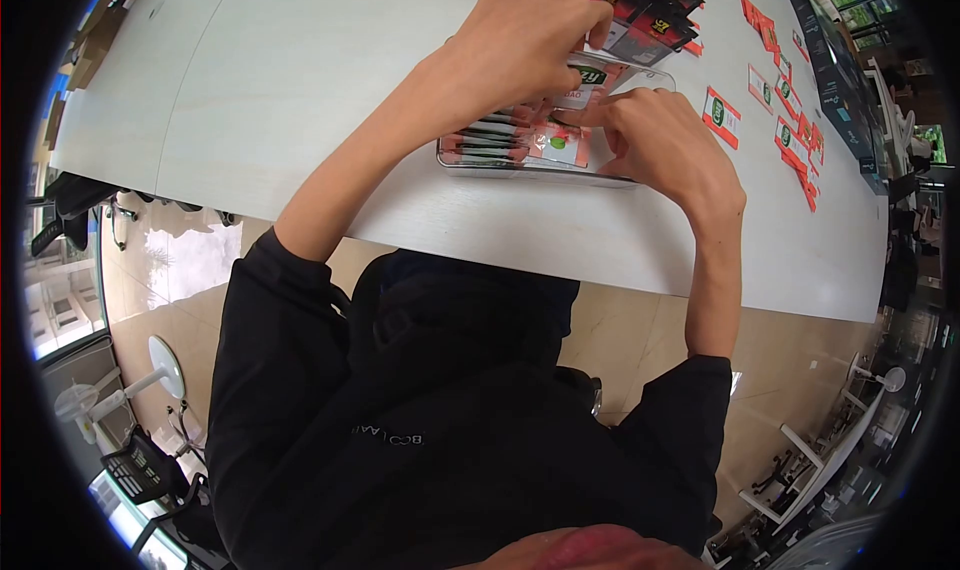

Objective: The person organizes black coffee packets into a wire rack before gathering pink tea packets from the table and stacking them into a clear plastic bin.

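A clear plastic tray stands near the table's front edge, with several red-and-white sachets stacked along its left side. Another sachet, with a green print, lies beside that stack. My left hand reaches over the tray from the left. Its thumb and fingers are closed on a sachet with a dark green label, which sits tilted above the tray. From the right, my right hand reaches in over the tray's edge. Its forefinger touches the held sachet's lower part, and its thumb is spread away from it.
Black-and-red coffee packs stand behind the tray. Loose red sachets are scattered at the right of the white table. A long black box runs along the right edge.
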A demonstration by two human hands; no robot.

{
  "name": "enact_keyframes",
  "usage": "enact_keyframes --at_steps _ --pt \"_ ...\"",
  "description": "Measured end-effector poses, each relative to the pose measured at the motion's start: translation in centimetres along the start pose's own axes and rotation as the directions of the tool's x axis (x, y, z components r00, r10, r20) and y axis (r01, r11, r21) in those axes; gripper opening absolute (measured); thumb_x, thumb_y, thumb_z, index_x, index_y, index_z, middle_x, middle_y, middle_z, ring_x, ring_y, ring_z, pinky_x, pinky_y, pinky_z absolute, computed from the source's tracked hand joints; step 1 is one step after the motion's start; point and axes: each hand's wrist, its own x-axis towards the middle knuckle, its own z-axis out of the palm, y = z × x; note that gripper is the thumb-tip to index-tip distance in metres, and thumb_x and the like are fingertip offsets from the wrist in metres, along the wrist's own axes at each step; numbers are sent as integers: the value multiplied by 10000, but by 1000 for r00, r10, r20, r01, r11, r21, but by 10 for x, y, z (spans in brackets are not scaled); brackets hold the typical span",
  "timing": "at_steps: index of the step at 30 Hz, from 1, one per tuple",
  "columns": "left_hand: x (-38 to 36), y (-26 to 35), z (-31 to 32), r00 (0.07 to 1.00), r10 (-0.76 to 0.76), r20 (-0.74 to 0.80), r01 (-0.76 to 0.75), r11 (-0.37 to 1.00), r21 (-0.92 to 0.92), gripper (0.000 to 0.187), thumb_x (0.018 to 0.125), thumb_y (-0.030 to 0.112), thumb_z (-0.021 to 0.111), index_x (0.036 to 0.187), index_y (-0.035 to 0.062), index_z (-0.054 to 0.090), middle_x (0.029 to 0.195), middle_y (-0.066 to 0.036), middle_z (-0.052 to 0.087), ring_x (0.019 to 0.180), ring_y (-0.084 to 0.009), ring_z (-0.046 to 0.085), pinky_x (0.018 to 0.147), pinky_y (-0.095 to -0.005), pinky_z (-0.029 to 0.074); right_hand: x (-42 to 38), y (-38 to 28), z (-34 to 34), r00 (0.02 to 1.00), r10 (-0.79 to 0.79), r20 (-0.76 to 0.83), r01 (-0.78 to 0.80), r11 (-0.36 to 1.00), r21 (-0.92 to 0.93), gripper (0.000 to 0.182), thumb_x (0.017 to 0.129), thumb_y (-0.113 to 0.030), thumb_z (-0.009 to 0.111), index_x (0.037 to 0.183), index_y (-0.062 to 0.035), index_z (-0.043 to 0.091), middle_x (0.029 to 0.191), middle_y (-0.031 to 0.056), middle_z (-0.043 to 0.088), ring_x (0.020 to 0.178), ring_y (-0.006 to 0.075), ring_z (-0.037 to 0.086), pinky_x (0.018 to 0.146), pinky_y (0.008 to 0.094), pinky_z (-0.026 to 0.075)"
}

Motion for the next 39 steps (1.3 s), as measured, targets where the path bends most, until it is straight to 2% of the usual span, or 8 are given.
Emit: enact_keyframes --at_steps 4,11,14,16,23,28,32,39 --pt "0 1 3 999 -46 20 46 999 -5 331 709 157 821 1000 97 674 928 -53 718 946 -271 656 867 -412 497 0 4 0 994 -100 -45 98 994 -50 408 742 -209 861 1143 -237 794 719 63 684 653 257 631 646 392 498" --pt "-1 -3 5 999 -7 -36 6 999 -32 313 707 155 823 974 91 673 928 -63 728 925 -290 668 852 -416 504 4 3 6 998 -55 15 55 998 17 257 791 -269 833 1030 -173 821 728 92 692 689 294 658 695 407 529" --pt "2 -1 3 999 -48 17 49 997 -62 291 707 141 818 950 81 669 910 -68 734 906 -297 676 838 -423 509 5 4 12 988 -128 -91 129 992 1 208 791 -270 835 956 -145 822 705 92 687 660 293 659 667 405 530" --pt "1 -2 3 999 -33 7 33 996 -88 275 706 128 813 934 74 668 893 -73 735 895 -299 680 830 -425 513 6 1 9 970 -216 -109 207 974 -89 171 797 -260 823 835 -96 789 693 90 683 666 289 669 649 400 530" --pt "4 0 1 991 -95 97 103 992 -75 266 704 127 813 920 76 665 885 -72 730 901 -298 677 827 -422 513 13 5 10 937 -350 11 336 889 -312 131 843 -233 755 883 -110 774 703 76 677 648 284 656 620 408 509" --pt "3 3 -3 988 -90 122 103 989 -105 285 710 139 815 935 68 656 911 -72 718 905 -301 665 822 -427 513 0 9 -1 876 -350 -331 313 936 -162 108 812 -202 722 871 -111 722 800 22 677 703 238 683 585 372 502" --pt "2 1 2 994 -54 91 62 995 -85 319 716 158 826 977 70 665 929 -73 717 915 -300 663 836 -428 510 -1 9 -6 910 -220 -351 189 975 -120 132 817 -227 732 922 -146 729 876 -8 629 692 217 665 574 363 490" --pt "-2 -9 2 997 49 -52 -54 992 -113 302 785 199 803 1030 70 681 939 -74 705 937 -275 652 841 -413 510 8 6 4 831 -136 -539 98 990 -98 243 853 -358 781 1000 -170 737 918 -22 602 628 192 640 536 339 468"
